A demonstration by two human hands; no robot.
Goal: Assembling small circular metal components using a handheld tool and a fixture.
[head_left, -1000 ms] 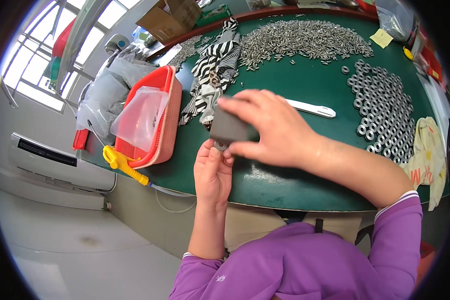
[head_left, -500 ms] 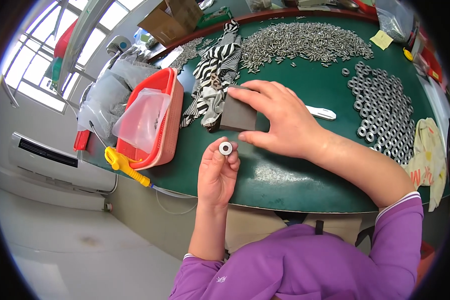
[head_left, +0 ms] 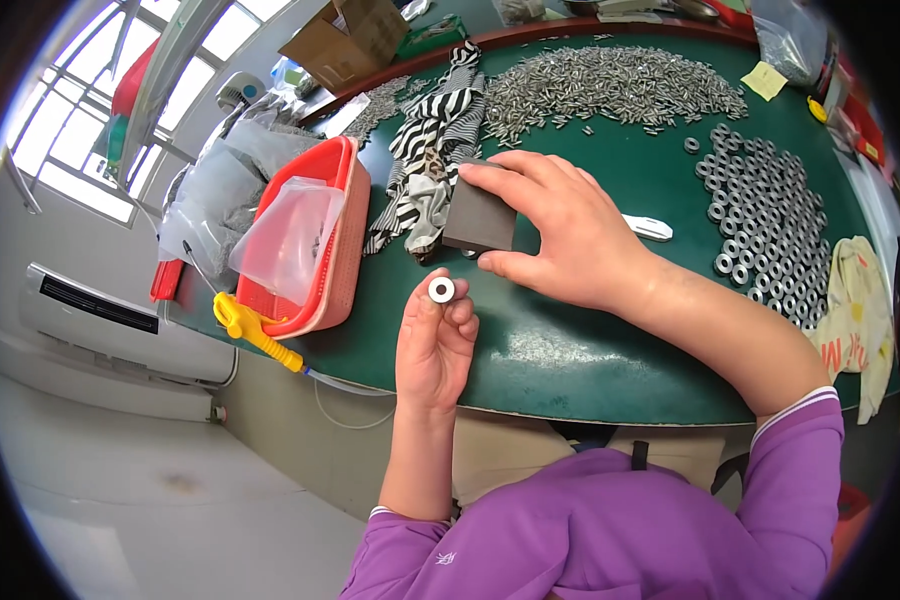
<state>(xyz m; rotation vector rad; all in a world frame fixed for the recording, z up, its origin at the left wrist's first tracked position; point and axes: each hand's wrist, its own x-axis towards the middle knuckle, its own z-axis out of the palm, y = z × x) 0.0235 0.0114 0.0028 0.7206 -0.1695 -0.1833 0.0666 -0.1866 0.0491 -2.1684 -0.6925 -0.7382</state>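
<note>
My left hand point(head_left: 436, 345) is closed, pinching a small metal ring point(head_left: 441, 290) between thumb and fingers. The ring's round face and dark centre hole point upward. Just beyond it, my right hand point(head_left: 580, 235) grips a dark grey rectangular block point(head_left: 478, 220), with fingertips on its far edge and the thumb near its close right corner. A bit of shiny metal shows under the block's near edge, too small to name. The block's underside is hidden. Beside the block on the left lies a zebra-striped cloth point(head_left: 432, 130).
Small metal pins point(head_left: 610, 85) are heaped at the back of the green table point(head_left: 610, 370). Many metal rings point(head_left: 765, 220) stand on the right, near a pale glove point(head_left: 855, 310). To the left are a red basket point(head_left: 345, 240) and a yellow air gun point(head_left: 255, 330).
My left hand has shifted the ring slightly left and away from me. The block's near edge has risen a little, and a bit of metal now shows beneath it.
</note>
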